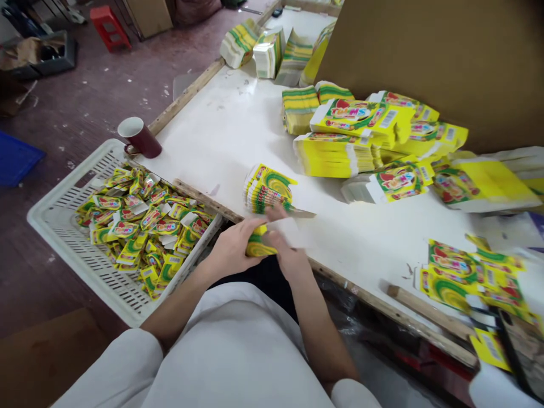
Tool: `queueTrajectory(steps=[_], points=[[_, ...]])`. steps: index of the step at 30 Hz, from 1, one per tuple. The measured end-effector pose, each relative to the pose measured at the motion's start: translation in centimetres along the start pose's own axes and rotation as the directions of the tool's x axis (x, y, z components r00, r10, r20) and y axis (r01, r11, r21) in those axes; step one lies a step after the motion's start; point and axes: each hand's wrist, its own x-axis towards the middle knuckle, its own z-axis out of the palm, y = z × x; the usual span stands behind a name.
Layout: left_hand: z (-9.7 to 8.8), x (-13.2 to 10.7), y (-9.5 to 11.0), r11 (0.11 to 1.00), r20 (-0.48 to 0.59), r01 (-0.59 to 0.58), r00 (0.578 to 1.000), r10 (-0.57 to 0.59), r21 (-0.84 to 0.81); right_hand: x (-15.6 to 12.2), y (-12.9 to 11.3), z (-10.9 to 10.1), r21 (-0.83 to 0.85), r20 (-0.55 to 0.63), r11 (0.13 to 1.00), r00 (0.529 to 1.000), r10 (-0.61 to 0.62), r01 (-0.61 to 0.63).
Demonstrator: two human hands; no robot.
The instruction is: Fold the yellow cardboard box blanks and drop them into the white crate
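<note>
- A person in white sleeves works at the near edge of a white worktop (221, 130), seen from above.
- The left hand (232, 246) and right hand (289, 252) meet just off that edge, both closed around one small yellow-and-green carton (257, 245) held between them.
- The right hand is blurred; its raised fingers reach the lower edge of a fan of flat cartons (267, 190) lying just inside the near edge.
- A white crate (63, 192) beside the worktop's left edge holds a heap of folded cartons.
- A dark red mug (138, 137) stands at the left edge, touching the crate's rim.
- Stacks of flat cartons (340, 153) fill the far right, in front of a brown board (425, 56).
</note>
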Motion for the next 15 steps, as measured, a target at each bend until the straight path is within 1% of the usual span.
queueTrajectory(steps=[1, 2, 3, 4, 5, 6, 7, 9, 10, 11, 12, 13, 14, 15], points=[[0.2, -0.1, -0.1, 0.999, 0.004, -0.046, 0.999, 0.046, 0.009, 0.1, 0.2, 0.1, 0.142, 0.13, 0.983, 0.986, 0.101, -0.119], [0.3, -0.2, -0.2, 0.996, 0.005, -0.083, 0.997, 0.083, 0.023, 0.3, 0.4, 0.2, 0.242, 0.238, 0.944, 0.957, 0.166, -0.224], [0.4, -0.4, -0.2, 0.993, 0.003, -0.109, 0.994, 0.109, 0.035, 0.5, 0.5, 0.3, 0.302, 0.303, 0.905, 0.931, 0.206, -0.299], [0.4, -0.5, -0.3, 0.991, -0.003, -0.123, 0.992, 0.123, 0.043, 0.6, 0.6, 0.3, 0.333, 0.324, 0.879, 0.916, 0.235, -0.343], [0.4, -0.6, -0.3, 0.991, -0.014, -0.123, 0.992, 0.123, 0.048, 0.7, 0.7, 0.3, 0.344, 0.307, 0.868, 0.916, 0.258, -0.359], [0.4, -0.6, -0.3, 0.993, -0.025, -0.111, 0.993, 0.112, 0.05, 0.8, 0.9, 0.3, 0.345, 0.266, 0.871, 0.926, 0.267, -0.35], [0.4, -0.6, -0.4, 0.995, -0.027, -0.092, 0.995, 0.094, 0.046, 0.7, 0.9, 0.4, 0.34, 0.219, 0.885, 0.942, 0.254, -0.317], [0.5, -0.7, -0.5, 0.999, 0.004, -0.048, 0.999, 0.047, 0.02, 0.4, 1.0, 0.5, 0.275, 0.147, 0.943, 0.977, 0.151, -0.187], [0.6, -0.6, -0.5, 0.999, 0.03, -0.034, 0.999, 0.034, -0.006, 0.1, 1.0, 0.6, 0.198, 0.134, 0.976, 0.989, 0.07, -0.096], [0.7, -0.6, -0.6, 0.999, 0.049, -0.029, 0.998, 0.031, -0.04, -0.2, 0.9, 0.6, 0.09, 0.142, 0.996, 0.99, -0.021, 0.009], [0.9, -0.6, -0.7, 0.997, 0.049, -0.033, 0.998, 0.036, -0.076, -0.5, 0.8, 0.6, -0.036, 0.166, 0.993, 0.98, -0.107, 0.114], [1.1, -0.5, -0.9, 0.993, 0.02, -0.039, 0.999, 0.042, -0.108, -0.8, 0.7, 0.6, -0.159, 0.195, 0.966, 0.965, -0.174, 0.206], [1.4, -0.5, -1.0, 0.991, -0.046, -0.039, 0.998, 0.033, -0.128, -0.9, 0.7, 0.5, -0.263, 0.207, 0.925, 0.952, -0.224, 0.274], [1.6, -0.4, -1.2, 0.991, -0.139, -0.021, 0.99, 0.002, -0.134, -1.0, 0.8, 0.4, -0.338, 0.19, 0.887, 0.946, -0.263, 0.314]])
